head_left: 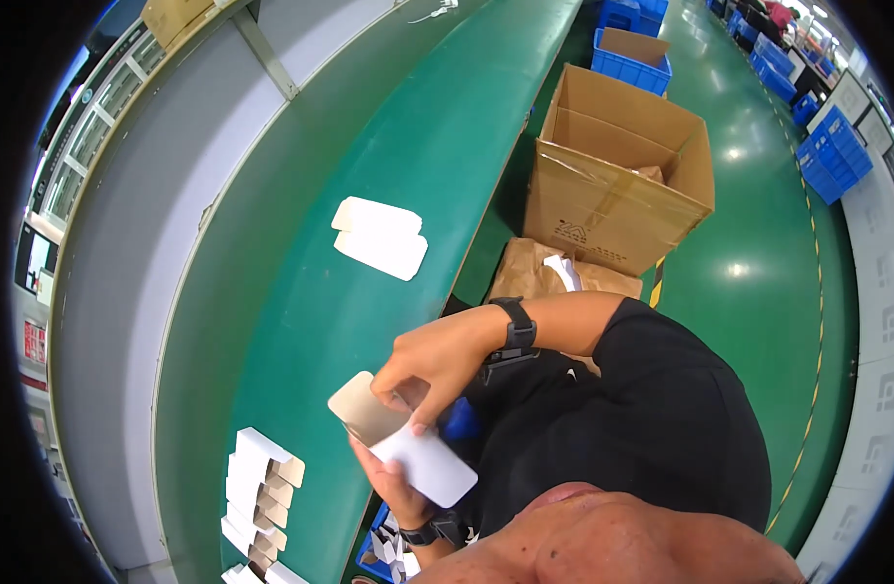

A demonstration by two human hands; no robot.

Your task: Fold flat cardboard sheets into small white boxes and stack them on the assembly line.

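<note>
A small white paper carton (432,469), tan inside with its end flap up, is held over the near edge of the green bench. My left hand (393,484) grips it from below, the thumb on its side. At the carton's open end, my right hand (432,365) has bent fingers at the mouth and the thumb against the white wall; some fingertips are hidden. Farther along the bench lie flat, unfolded white cartons (381,237). Several formed white cartons (247,487) stand in a row at the lower left, with open ends showing tan insides.
The green bench (320,316) runs along a grey partition (126,292). Beside it stand a large open cardboard box (612,209), brown paper packaging (520,273) and a blue crate (632,70). A blue bin (371,560) with white pieces is below the bench edge.
</note>
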